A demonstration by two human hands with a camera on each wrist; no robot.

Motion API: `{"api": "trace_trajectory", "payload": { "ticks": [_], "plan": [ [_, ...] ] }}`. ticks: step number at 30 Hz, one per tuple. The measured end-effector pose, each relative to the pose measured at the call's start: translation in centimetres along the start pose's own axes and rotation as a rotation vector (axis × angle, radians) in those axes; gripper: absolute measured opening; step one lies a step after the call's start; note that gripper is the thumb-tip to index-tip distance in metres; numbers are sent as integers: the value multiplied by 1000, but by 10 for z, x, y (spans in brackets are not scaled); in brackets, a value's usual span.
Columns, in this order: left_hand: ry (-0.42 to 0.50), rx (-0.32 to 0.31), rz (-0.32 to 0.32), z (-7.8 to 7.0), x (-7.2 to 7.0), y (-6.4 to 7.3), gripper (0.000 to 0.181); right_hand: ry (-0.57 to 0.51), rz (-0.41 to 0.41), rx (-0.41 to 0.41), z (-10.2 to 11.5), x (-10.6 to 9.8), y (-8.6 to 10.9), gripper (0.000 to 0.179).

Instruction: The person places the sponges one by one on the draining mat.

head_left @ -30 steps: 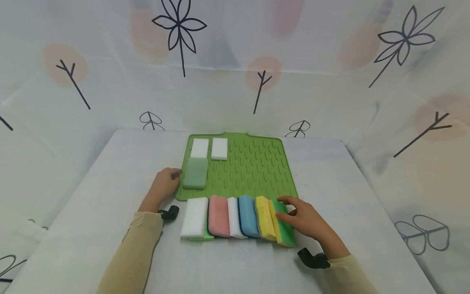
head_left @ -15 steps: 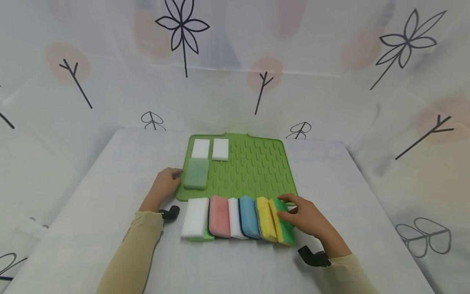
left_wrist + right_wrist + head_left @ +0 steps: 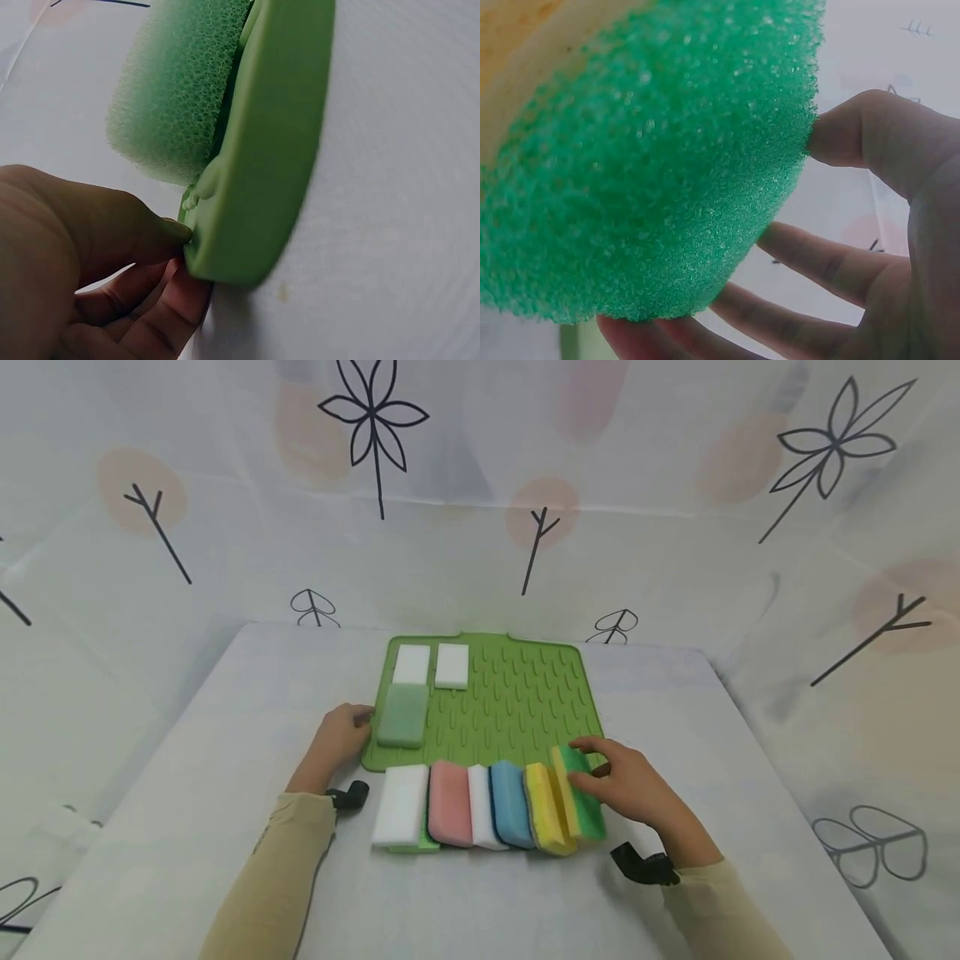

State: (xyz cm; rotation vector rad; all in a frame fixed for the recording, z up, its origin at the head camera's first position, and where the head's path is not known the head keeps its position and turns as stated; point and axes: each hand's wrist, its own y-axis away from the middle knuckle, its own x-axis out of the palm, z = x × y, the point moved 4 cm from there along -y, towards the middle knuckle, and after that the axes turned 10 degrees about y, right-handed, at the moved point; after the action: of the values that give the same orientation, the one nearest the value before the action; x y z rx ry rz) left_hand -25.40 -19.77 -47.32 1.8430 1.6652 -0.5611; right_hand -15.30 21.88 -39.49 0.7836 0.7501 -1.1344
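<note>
My right hand (image 3: 630,779) holds a yellow and green sponge (image 3: 587,806) between thumb and fingers, at the right end of a row of sponges. In the right wrist view the sponge's rough green side (image 3: 667,165) fills much of the picture, fingertips along its edge. My left hand (image 3: 340,735) pinches the left edge of a green ridged mat (image 3: 517,702); the left wrist view shows the thumb on the mat's raised rim (image 3: 259,172). A dull green sponge (image 3: 402,717) lies on the mat close to that hand, with two white sponges (image 3: 411,664) behind it.
Left of the held sponge, the row has a yellow sponge (image 3: 547,810), a blue one (image 3: 512,806), a narrow white one (image 3: 483,810), a pink one (image 3: 450,806) and a wide white one (image 3: 400,806) over light green. A patterned cloth (image 3: 480,552) hangs behind the white table (image 3: 225,727).
My right hand has raised the yellow and green sponge and moved it slightly away from me, leaving more of the neighbouring yellow sponge's lower part visible. My left hand stays at the mat's edge.
</note>
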Motion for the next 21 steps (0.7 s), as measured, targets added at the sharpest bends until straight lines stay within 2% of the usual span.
{"api": "trace_trajectory", "payload": {
  "ticks": [13, 21],
  "plan": [
    [20, -29, 13, 2, 0, -2, 47, 67, -28, -65, 19, -15, -15, 55],
    [21, -24, 10, 0, 0, -2, 47, 75, -11, -108, 33, -22, -27, 56]
  ]
}}
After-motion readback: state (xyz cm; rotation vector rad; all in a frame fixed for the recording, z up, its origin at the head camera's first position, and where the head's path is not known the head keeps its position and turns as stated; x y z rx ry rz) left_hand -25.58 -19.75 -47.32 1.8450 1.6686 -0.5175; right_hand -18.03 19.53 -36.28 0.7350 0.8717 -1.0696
